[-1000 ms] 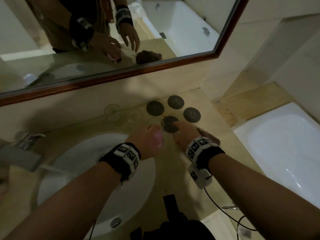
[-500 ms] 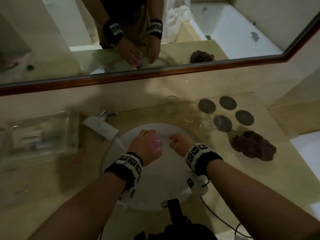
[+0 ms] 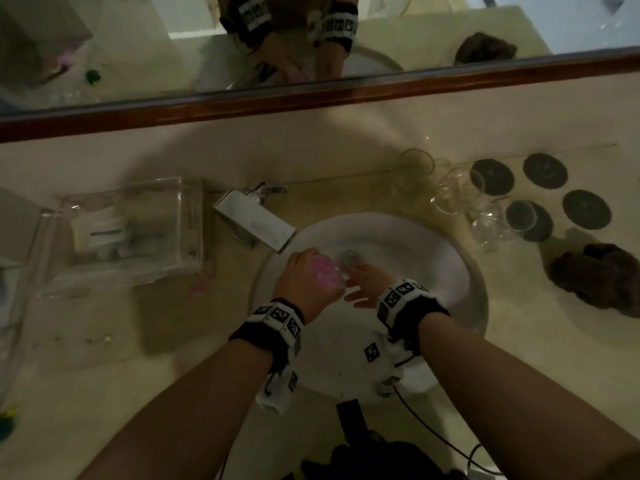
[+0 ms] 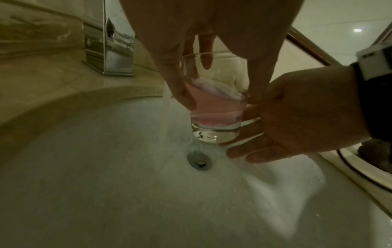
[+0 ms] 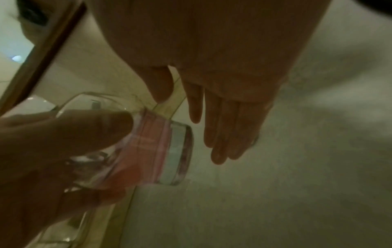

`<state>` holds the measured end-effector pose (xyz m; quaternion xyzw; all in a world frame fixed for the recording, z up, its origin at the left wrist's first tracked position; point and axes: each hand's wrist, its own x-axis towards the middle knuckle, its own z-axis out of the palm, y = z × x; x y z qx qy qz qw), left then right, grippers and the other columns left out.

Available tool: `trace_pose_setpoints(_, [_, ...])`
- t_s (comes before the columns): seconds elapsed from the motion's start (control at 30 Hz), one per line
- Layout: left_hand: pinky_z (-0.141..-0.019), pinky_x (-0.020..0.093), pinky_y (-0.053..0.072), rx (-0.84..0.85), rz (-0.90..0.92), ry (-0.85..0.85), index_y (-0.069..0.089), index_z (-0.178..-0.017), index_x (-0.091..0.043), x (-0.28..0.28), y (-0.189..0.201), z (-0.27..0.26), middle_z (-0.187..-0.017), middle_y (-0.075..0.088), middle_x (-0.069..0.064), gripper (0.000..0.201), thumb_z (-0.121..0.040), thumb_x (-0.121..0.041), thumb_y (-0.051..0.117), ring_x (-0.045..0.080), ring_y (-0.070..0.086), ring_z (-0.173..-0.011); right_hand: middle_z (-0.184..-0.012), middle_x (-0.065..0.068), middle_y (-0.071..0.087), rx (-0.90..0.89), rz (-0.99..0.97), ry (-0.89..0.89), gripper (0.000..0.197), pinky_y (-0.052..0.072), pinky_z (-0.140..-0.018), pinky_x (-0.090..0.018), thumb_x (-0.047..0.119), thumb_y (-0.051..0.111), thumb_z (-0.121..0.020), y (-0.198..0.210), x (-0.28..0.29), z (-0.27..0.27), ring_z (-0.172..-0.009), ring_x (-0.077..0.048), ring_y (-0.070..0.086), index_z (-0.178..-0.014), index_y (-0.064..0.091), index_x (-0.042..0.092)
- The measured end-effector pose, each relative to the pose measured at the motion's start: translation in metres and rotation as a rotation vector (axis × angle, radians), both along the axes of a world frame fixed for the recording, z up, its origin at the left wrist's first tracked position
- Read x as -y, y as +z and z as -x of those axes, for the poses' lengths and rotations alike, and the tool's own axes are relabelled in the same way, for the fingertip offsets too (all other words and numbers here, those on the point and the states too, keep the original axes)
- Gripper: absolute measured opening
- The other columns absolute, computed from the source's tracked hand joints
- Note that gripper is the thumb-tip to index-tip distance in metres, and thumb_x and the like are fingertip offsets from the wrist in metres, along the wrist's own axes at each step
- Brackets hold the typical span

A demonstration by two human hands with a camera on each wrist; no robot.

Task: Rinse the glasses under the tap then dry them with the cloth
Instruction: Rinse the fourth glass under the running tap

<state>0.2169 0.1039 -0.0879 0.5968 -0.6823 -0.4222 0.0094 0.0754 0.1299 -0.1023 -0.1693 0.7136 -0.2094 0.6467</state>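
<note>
My left hand (image 3: 304, 282) grips a clear glass (image 3: 327, 275) with pink liquid in its bottom, tilted over the white sink (image 3: 464, 271). In the left wrist view the glass (image 4: 214, 109) hangs just right of the water stream (image 4: 166, 100) running from the chrome tap (image 4: 110, 50). My right hand (image 3: 367, 285) is open with straight fingers (image 5: 224, 125) beside the base of the glass (image 5: 152, 151). Whether they touch it I cannot tell. Three empty glasses (image 3: 457, 192) stand on the counter at the right. A crumpled brown cloth (image 3: 599, 275) lies further right.
Several dark round coasters (image 3: 545, 174) lie behind the cloth. A clear plastic box (image 3: 121, 237) sits left of the tap (image 3: 256, 220). The drain (image 4: 199, 159) is below the glass. A wood-framed mirror (image 3: 311, 98) runs along the back wall.
Both hands have moved left from the coasters to over the sink, the left hand carrying the pink-filled glass up to the running stream. The right hand has opened beside its base.
</note>
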Motion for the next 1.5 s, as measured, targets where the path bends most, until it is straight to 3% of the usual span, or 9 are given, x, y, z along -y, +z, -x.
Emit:
trace_pose_setpoints(0.13, [-0.098,0.038,0.047,-0.041,-0.001,0.126,0.051,-0.124,-0.013,0.003,-0.006,-0.008,-0.121,0.056,0.007,0.076,-0.06,-0.041,0.083,0.022,0.054,-0.113,-0.085,-0.009,0.064,0.208,-0.068,-0.224,0.03,0.051,-0.079,-0.04,0.036,0.052,-0.096,-0.015,0.004,-0.018,-0.075,-0.027,0.062,-0.092,0.064,0.009])
trace_pose_setpoints(0.3, [-0.079,0.015,0.035,-0.081,0.01,0.163,0.048,-0.127,-0.011,0.005,0.001,-0.019,-0.119,0.051,0.003,0.069,-0.071,-0.03,0.083,0.01,0.051,-0.104,-0.094,-0.013,0.063,0.459,-0.057,-0.495,0.019,0.053,-0.07,-0.043,0.026,0.052,-0.096,-0.024,0.015,-0.039,-0.083,-0.027,0.06,-0.095,0.062,0.009])
trace_pose_setpoints(0.43, [-0.058,0.005,0.04,-0.223,0.004,0.071,0.048,-0.077,-0.022,0.008,0.009,-0.025,-0.075,0.047,-0.011,0.035,-0.076,-0.008,0.08,-0.014,0.053,-0.065,-0.094,-0.006,0.061,0.553,-0.095,-0.577,0.017,0.053,-0.059,-0.028,0.023,0.05,-0.097,-0.03,0.021,-0.042,-0.079,-0.019,0.059,-0.108,0.057,0.012])
trace_pose_setpoints(0.53, [-0.075,0.015,0.048,-0.218,0.033,-0.009,0.054,-0.093,-0.014,0.011,0.01,-0.032,-0.088,0.056,-0.006,0.029,-0.079,-0.008,0.078,0.002,0.057,-0.08,-0.096,-0.01,0.062,0.651,-0.125,-0.672,0.028,0.047,-0.073,-0.034,0.032,0.044,-0.098,-0.035,0.023,-0.04,-0.084,-0.024,0.056,-0.1,0.059,0.008])
trace_pose_setpoints(0.67, [-0.089,0.043,0.046,-0.021,0.16,-0.13,0.073,-0.084,-0.009,0.011,-0.005,-0.038,-0.105,0.06,0.016,0.013,-0.08,-0.022,0.074,0.035,0.055,-0.102,-0.109,-0.015,0.061,0.719,-0.102,-0.687,0.035,0.057,-0.062,-0.035,0.032,0.04,-0.099,-0.037,0.025,-0.038,-0.092,-0.028,0.058,-0.119,0.054,0.007])
trace_pose_setpoints(0.77, [-0.099,0.039,0.035,0.059,0.182,-0.271,0.074,-0.094,-0.012,0.014,-0.01,-0.042,-0.118,0.057,0.01,0.018,-0.091,-0.026,0.063,0.029,0.044,-0.114,-0.099,-0.016,0.062,0.687,-0.11,-0.737,0.033,0.056,-0.05,-0.037,0.031,0.039,-0.1,-0.035,0.027,-0.042,-0.086,-0.029,0.058,-0.11,0.056,0.004])
trace_pose_setpoints(1.1, [-0.079,0.028,0.041,-0.037,0.135,-0.37,0.067,-0.11,-0.008,0.017,-0.012,-0.041,-0.108,0.069,0.011,0.023,-0.099,-0.018,0.051,0.029,0.061,-0.1,-0.076,-0.01,0.07,0.564,-0.137,-0.745,0.028,0.048,-0.066,-0.034,0.026,0.036,-0.1,-0.03,0.034,-0.045,-0.08,-0.023,0.059,-0.097,0.059,0.01])
trace_pose_setpoints(1.27, [-0.078,0.02,0.034,-0.019,0.119,-0.364,0.067,-0.117,-0.012,0.02,-0.011,-0.04,-0.115,0.068,0.008,0.024,-0.098,-0.018,0.053,0.027,0.06,-0.106,-0.125,-0.017,0.048,0.615,-0.116,-0.895,0.036,0.04,-0.042,-0.006,0.001,0.039,-0.1,-0.003,0.037,-0.044,-0.046,0.01,0.05,-0.135,0.04,-0.005])
trace_pose_setpoints(1.5, [-0.079,0.031,0.043,-0.029,0.139,-0.356,0.068,-0.11,-0.009,0.017,-0.011,-0.032,-0.106,0.069,0.011,0.023,-0.098,-0.021,0.053,0.028,0.061,-0.097,-0.089,-0.007,0.062,0.483,-0.141,-0.746,0.02,0.046,-0.069,-0.032,0.027,0.045,-0.095,-0.027,0.033,-0.043,-0.078,-0.022,0.058,-0.096,0.059,0.012])
